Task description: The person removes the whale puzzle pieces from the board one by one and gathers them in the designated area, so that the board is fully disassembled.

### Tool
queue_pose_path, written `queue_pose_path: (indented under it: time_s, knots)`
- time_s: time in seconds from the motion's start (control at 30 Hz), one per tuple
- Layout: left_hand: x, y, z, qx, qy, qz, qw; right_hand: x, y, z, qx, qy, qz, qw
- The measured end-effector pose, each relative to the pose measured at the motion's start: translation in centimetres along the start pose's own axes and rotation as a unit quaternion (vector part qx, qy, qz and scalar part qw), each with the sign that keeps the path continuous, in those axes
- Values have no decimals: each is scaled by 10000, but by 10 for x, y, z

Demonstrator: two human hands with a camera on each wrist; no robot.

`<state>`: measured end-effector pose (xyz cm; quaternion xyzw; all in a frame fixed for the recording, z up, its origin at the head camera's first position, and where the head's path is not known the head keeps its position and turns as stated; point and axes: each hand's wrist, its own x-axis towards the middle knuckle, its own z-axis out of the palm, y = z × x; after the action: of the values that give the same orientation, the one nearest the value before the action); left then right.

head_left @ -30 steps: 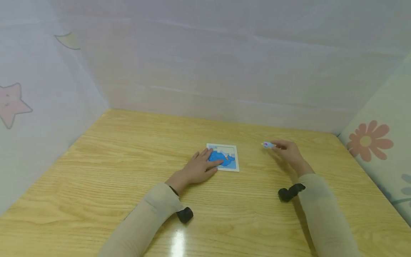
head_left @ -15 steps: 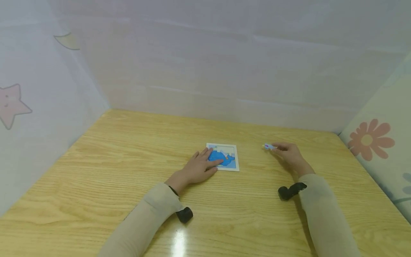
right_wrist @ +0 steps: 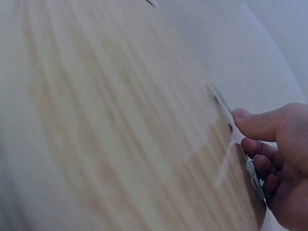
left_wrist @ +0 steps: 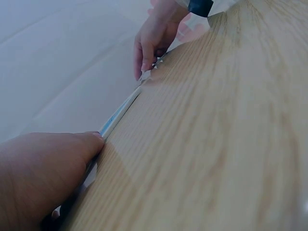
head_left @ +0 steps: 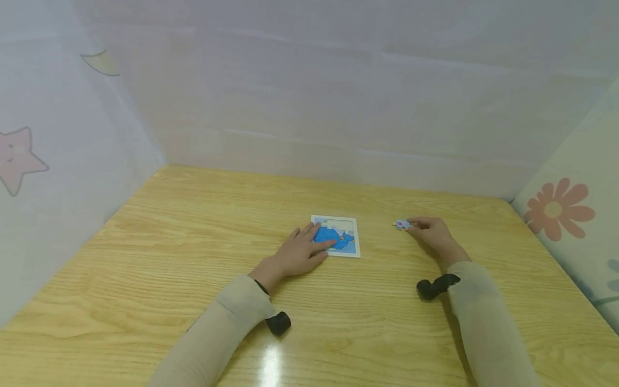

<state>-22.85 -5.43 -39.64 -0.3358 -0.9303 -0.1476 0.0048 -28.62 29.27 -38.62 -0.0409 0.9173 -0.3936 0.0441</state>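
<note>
A small puzzle board (head_left: 357, 248) with a white rim and a blue whale picture lies flat on the table. Part of its upper right area shows a pale gap. My left hand (head_left: 300, 252) rests with straight, spread fingers across the board's left side, hiding that side. To the right of the board, my right hand (head_left: 432, 235) pinches a light blue jigsaw piece (head_left: 401, 224) with a pink spot, at or just above the tabletop. In the right wrist view a second thin piece (right_wrist: 255, 180) shows beneath the curled fingers; whether they hold it cannot be told.
The wooden table (head_left: 193, 215) meets a pale cloth wall (head_left: 309, 107) at the back. Cloth sides with a star (head_left: 19, 158) and a flower (head_left: 556, 209) flank it. Each wrist carries a black camera, such as the right camera (head_left: 435, 288).
The jigsaw piece in my right hand has turned and tipped, and now shows more of its face. That hand has shifted slightly down. My left hand and the board have stayed still.
</note>
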Motion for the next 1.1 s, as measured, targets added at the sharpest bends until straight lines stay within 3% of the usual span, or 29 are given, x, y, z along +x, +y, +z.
queue_pose_path:
  time_s: [0.47,0.73,1.1]
  knots:
    - [0,0,0,-92,18,2,10000,2,1,1,-462,91,-503,9976]
    - [0,-1,0,-50,26,48,10000,2,2,0,-433,10,-423,9982]
    - [0,-1,1,-61,31,8,10000,3,-2,-3,39,-215,-130,9997]
